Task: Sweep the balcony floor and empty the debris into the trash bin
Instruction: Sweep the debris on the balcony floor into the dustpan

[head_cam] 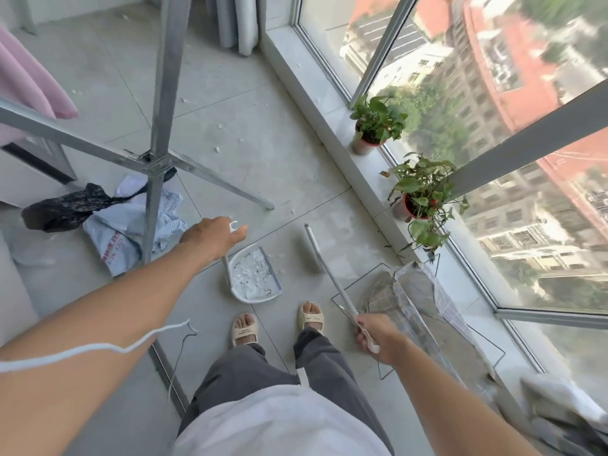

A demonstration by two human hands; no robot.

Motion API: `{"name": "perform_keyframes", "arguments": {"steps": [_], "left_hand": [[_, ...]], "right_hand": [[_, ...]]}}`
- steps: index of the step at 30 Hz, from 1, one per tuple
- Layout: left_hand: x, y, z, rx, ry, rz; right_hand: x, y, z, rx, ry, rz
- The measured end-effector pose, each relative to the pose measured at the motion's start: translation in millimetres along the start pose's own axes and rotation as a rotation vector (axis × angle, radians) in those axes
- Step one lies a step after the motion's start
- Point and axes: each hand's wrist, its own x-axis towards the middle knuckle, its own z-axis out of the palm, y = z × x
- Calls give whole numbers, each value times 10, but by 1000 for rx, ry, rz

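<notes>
Dustpan [255,278], loaded with white debris [251,274], rests on the tiled floor [263,159] ahead of the feet. Left hand [210,236] fingers curl around its upright handle top. Right hand [378,335] fingers wrap the broom [324,268] handle, bristles on the floor beside the dustpan.

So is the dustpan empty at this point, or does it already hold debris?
Holding debris. The dustpan sits flat on the floor, its tray covered in white scraps, with the left hand on its upright handle.
</notes>
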Motion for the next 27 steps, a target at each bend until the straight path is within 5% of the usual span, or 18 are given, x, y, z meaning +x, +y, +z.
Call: {"name": "perform_keyframes", "arguments": {"steps": [6,12,18,23,27], "left_hand": [[-109,40,-13,-15,3,55],[-142,129,49,-15,-10,52],[-120,126,73,8,17,70],[-108,183,104,20,27,54],[-111,201,119,19,49,31]], "right_hand": [[-139,221,652,-30,-72,48],[-297,239,235,70,-253,64],[-329,246,14,246,-231,54],[-192,336,256,84,-105,60],[-106,341,227,89,-192,124]]}}
